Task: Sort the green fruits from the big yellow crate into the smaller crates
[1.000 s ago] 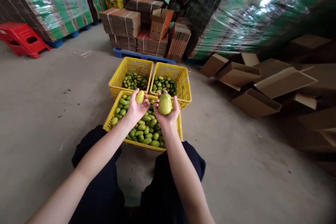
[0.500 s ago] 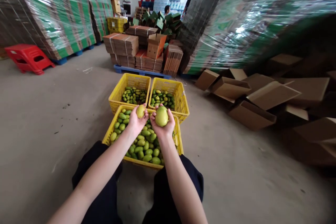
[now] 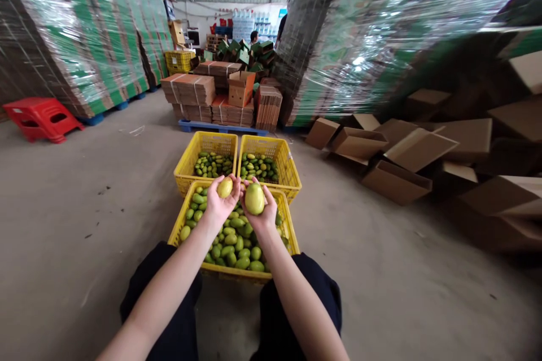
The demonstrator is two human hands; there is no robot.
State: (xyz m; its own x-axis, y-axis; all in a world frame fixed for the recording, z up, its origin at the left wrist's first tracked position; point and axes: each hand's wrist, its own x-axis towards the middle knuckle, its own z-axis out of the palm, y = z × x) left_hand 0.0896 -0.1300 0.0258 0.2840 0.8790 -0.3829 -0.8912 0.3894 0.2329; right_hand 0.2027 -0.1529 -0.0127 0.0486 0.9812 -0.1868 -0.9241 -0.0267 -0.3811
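Observation:
My left hand is closed round a small yellow mango, palm up. In my right hand lies a larger yellow-green mango, the fingers curled about it. Both hands hover side by side, fingertips nearly meeting, above the far part of a yellow plastic crate. Many green mangoes fill that crate, partly hidden by my hands and forearms. Just behind it, a left yellow crate and a right yellow crate hold smaller-looking green and yellowish mangoes.
Flattened cartons are stacked on a blue pallet beyond the crates. Loose open boxes lie heaped to the right. A red stool stands at left. Tall wrapped stacks flank both sides. A person is far back.
My hands have drawn closer together, and the mango in my right hand has turned, now looking longer. The camera view has tilted upward, showing more of the roof.

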